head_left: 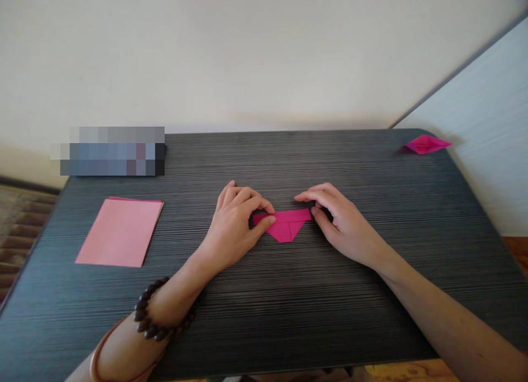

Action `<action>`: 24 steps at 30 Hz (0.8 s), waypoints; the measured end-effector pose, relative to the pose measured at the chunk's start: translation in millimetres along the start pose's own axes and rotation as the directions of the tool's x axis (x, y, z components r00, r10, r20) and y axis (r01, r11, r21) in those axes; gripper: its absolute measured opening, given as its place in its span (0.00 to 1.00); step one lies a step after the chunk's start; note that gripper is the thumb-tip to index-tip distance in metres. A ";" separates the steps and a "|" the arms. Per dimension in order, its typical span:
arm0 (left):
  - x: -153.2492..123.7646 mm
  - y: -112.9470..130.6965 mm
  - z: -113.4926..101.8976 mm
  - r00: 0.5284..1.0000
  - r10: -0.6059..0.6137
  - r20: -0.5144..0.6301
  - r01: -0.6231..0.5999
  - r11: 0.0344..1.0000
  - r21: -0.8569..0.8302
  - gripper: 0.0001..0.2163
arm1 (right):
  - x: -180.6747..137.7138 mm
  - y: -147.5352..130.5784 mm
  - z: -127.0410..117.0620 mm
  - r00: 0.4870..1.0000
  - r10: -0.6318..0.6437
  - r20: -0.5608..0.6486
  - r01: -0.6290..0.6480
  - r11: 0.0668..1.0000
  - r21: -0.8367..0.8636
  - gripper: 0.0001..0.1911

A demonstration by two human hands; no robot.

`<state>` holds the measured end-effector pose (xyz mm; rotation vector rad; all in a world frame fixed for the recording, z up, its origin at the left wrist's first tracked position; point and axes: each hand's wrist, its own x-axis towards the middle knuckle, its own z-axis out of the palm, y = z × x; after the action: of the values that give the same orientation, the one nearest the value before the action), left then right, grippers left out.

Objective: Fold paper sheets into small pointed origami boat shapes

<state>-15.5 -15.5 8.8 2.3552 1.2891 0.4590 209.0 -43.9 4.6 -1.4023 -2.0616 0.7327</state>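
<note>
A folded piece of bright pink origami paper point(289, 223) lies near the middle of the dark table, with a straight band along its top and a tapered lower part. My left hand point(237, 219) pinches its left end between thumb and index finger. At the right end, my right hand point(340, 222) is held with thumb and fingers apart; the thumb tip is close beside the paper's corner, and I cannot tell whether it touches. Nothing shows between the right fingers.
On the left of the table point(264, 327) lies a stack of pink paper squares point(119, 233). Behind it sits a blurred-out bluish object point(111, 159). A folded pink paper shape point(428, 144) stands at the far right corner. A pale wall point(264, 57) rises behind the table.
</note>
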 end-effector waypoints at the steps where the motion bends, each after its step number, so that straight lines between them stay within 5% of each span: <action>1: -0.4 -0.3 0.2 1.000 0.004 -0.005 -0.004 1.000 0.000 0.04 | -0.2 -0.5 0.3 1.000 0.006 -0.009 -0.006 1.000 -0.005 0.19; 11: -3.9 -0.5 4.0 0.996 0.065 -0.064 -0.063 0.997 0.038 0.14 | -2.7 -4.8 10.9 0.999 -0.042 0.017 0.045 0.971 -0.233 0.15; 18: -3.4 0.6 1.8 0.989 0.137 -0.053 -0.137 0.991 0.003 0.16 | -0.7 -8.1 7.2 1.000 0.004 -0.006 -0.004 0.995 -0.105 0.10; 24: -1.3 4.5 0.7 0.987 0.135 -0.088 -0.150 0.967 -0.204 0.07 | -1.3 -12.9 7.5 0.993 -0.025 -0.119 0.029 0.999 0.033 0.05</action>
<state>-12.7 -18.9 10.3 2.2787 1.0485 0.6974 195.8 -50.2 8.1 -1.3630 -1.9639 0.6545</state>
